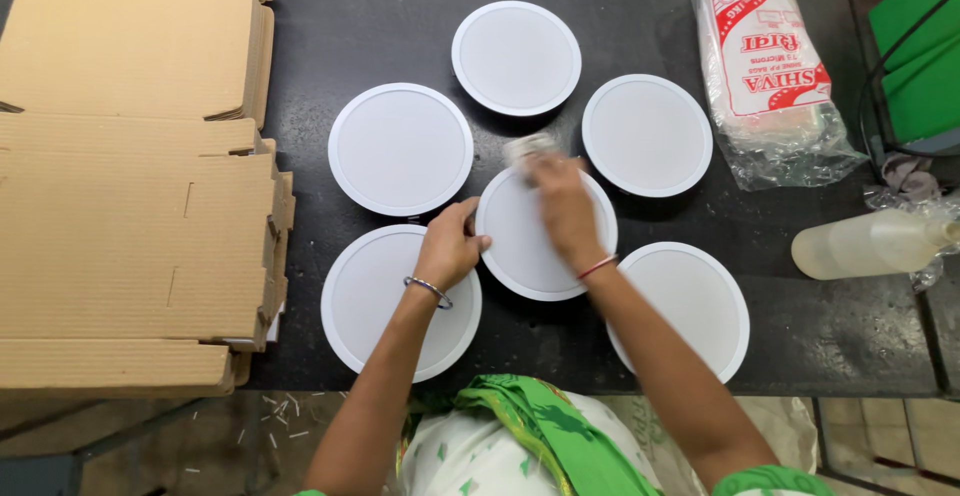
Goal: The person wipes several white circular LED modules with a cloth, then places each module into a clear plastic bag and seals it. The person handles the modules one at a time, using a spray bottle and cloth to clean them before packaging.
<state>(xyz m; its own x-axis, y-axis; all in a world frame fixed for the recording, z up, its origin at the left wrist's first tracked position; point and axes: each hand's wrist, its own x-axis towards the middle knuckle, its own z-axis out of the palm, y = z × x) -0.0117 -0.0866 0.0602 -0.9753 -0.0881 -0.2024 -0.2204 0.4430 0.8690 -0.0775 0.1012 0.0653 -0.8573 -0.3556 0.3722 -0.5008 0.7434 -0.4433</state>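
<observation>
Centre white disc (pixel 530 246) sits mid-bench, slightly toward the near edge, flat on the black bench (pixel 800 326), ringed by five more discs. Left to right: stacks of flattened brown cardboard boxes (pixel 130 176) fill the left end of the bench, some overhanging the near-left corner. Next, upper-left disc (pixel 400 149) and lower-left disc (pixel 375 301), the latter overhanging the near edge. Left hand (pixel 450 246) lies partly over the lower-left disc, fingers curled onto the left rim of the centre disc, gripping that rim; metal bangle on the wrist. Far disc (pixel 516 57) sits toward the back edge, above the centre one. Right hand (pixel 562 206) is pressed on the top of the centre disc, fingers closed on a small pale cloth (pixel 528 146) at the disc's far rim; cloth is blurred, so can't tell more. Red thread band on that wrist. Right of that: upper-right disc (pixel 647 135) and lower-right disc (pixel 690 306), also reaching past the near edge. Further right, a clear plastic packet of bags (pixel 765 76) with red print, then a translucent bottle (pixel 870 244) lying on its side near the right edge. Green plastic items (pixel 915 56) at the far-right corner. Bench surface is dark, matte, lightly scuffed. Below the near edge: floor with pale scraps (pixel 270 421), green-and-white clothing (pixel 510 446).
</observation>
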